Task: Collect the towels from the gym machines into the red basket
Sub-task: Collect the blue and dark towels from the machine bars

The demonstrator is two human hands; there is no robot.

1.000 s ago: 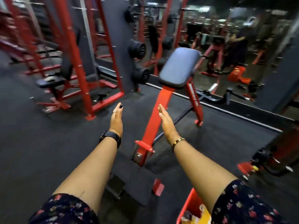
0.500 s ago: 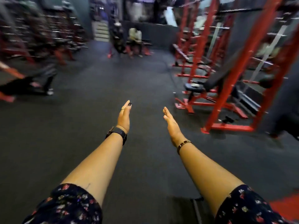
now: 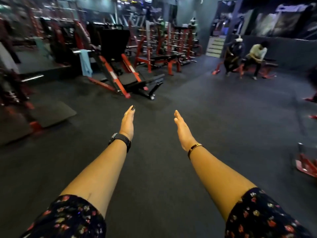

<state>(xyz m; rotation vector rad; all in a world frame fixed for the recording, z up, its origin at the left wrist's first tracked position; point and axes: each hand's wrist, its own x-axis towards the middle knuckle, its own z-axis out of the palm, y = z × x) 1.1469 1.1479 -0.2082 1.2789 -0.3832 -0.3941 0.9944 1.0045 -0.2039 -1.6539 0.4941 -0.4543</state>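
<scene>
left hand (image 3: 127, 122): held out flat over the dark floor, fingers pressed together and straight, thumb edge up, holding nothing.
right hand (image 3: 182, 128): held out the same way, fingers together and straight, empty, well apart from the left.
towel (image 3: 85, 62): light blue, draped over part of a red and black machine (image 3: 120, 78), far ahead of the fingertips and off to the left.
towel's long axis: it hangs straight down, upright, longer than it is wide.
second cloth (image 3: 39, 44): a paler shape further left and further back; too blurred to say for sure that it is a towel.
nearer hand: the left hand lies on the towel's side, so by my judgement it is the nearer one; both are far out of reach and the person must walk forward and left first.
red basket: not in view from here.
count of hands: two, both empty.
count of towels: one certain, one possible.
count of people beyond: two seated (image 3: 245, 57), far ahead and right of the right fingertips.
space between fingers and towel: open floor (image 3: 205, 103), nothing lying on it.
</scene>
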